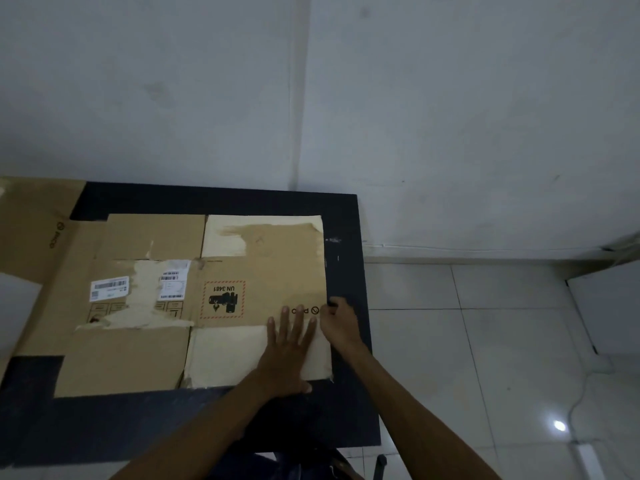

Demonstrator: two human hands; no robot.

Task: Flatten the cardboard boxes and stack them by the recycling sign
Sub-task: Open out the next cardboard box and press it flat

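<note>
A flattened brown cardboard box (221, 278) lies spread over a black table (194, 417), with torn tape, white shipping labels and a red-bordered UN 3481 mark on its upper face. My left hand (289, 344) presses flat on its near right part, fingers straight and spread. My right hand (337, 322) sits at the box's right edge with its fingers curled over that edge. A second piece of flat cardboard (31, 230) sticks out from under the box at the far left. No recycling sign is in view.
A pale wall (450, 116) rises right behind the table. White floor tiles (485, 341) lie to the right, with a white cable (578, 403) running along them. A black chair base (381, 460) shows below the table's near right corner.
</note>
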